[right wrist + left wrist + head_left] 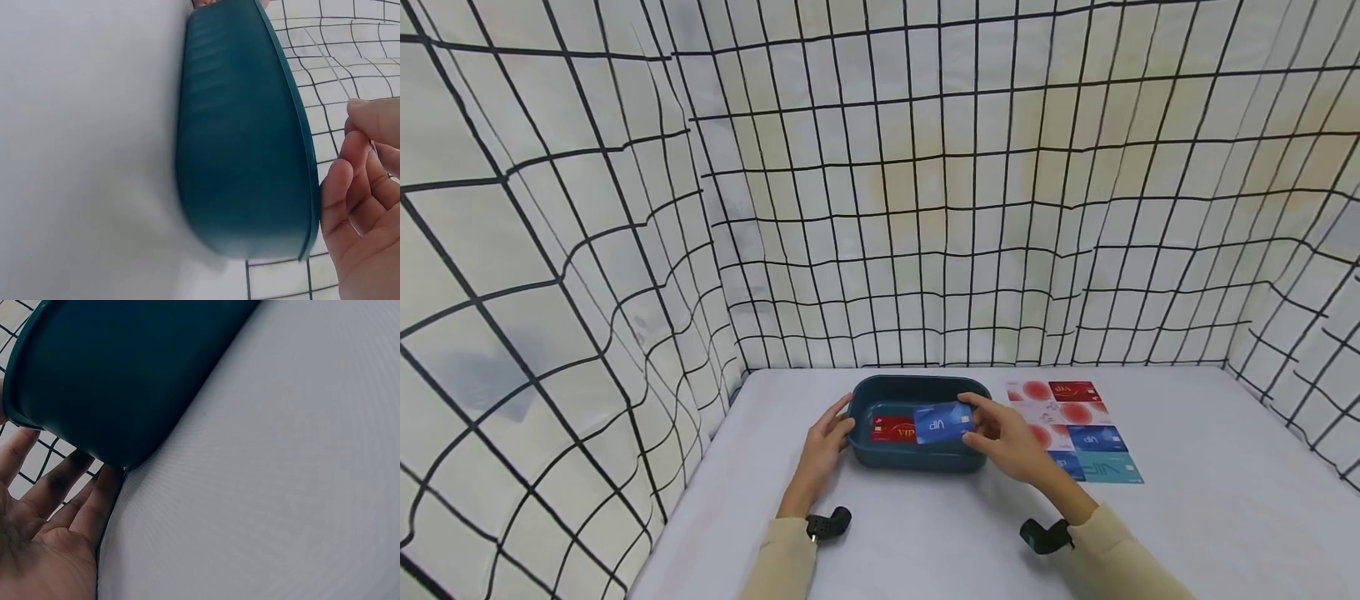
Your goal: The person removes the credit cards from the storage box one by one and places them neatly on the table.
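Observation:
A dark teal plastic basin stands on the white table, with a red VIP card lying inside. At its left end my left hand touches the wall and rim with fairly straight fingers; the left wrist view shows these fingers spread against the basin. Over the basin's right part, my right hand pinches a blue VIP card by its right end. This card overlaps the red one in the head view. From the right wrist, the right hand appears beside the basin's rim, its card hidden.
Right of the basin lies a patch of several cards, red, blue, teal and pale with red circles. White walls with black netting rise behind the table and along both sides. Each wrist wears a black camera.

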A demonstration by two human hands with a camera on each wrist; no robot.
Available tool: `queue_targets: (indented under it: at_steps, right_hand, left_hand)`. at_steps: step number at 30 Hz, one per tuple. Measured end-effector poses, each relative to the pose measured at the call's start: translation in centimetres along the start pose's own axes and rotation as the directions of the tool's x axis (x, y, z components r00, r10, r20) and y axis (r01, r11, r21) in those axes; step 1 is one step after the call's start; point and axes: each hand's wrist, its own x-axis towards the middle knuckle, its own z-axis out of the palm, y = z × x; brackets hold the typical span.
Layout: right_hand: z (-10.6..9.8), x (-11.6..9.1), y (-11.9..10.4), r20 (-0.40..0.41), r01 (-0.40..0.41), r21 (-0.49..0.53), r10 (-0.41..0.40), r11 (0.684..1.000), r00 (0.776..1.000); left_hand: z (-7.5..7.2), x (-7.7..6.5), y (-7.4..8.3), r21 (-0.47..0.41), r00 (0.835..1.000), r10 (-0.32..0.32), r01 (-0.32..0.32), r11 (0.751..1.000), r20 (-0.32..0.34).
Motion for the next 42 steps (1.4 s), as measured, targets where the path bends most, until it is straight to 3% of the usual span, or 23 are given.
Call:
queue_targets:
  at_steps: [7,16,32,42]
  right_hand:
    - [-1.7,-2.5,0.6,-0.051,-0.037,-0.011,0.036,0.999,0.998]
    - [-3.2,-4.4,1.8,-0.055,-0.038,0.028,0.040,0.999,0.998]
    - [-5.2,-5.9,2.8,-0.068,-0.090,0.028,0.092,0.996,0.993]
    - [-6.2,-6.3,3.5,-0.073,-0.063,0.000,0.063,0.998,0.995]
  left_hand:
    - [-0.1,0.0,-0.1,0.014,1.000,-0.007,0.007,1.000,0.003]
    - [-0.2,0.1,-0.1,0.010,1.000,-0.004,0.004,1.000,0.001]
    - [-0.1,0.2,0.0,0.032,1.000,0.005,-0.005,0.999,0.001]
    - [0.1,0.0,-0.1,0.035,1.000,-0.003,0.003,0.999,-0.010]
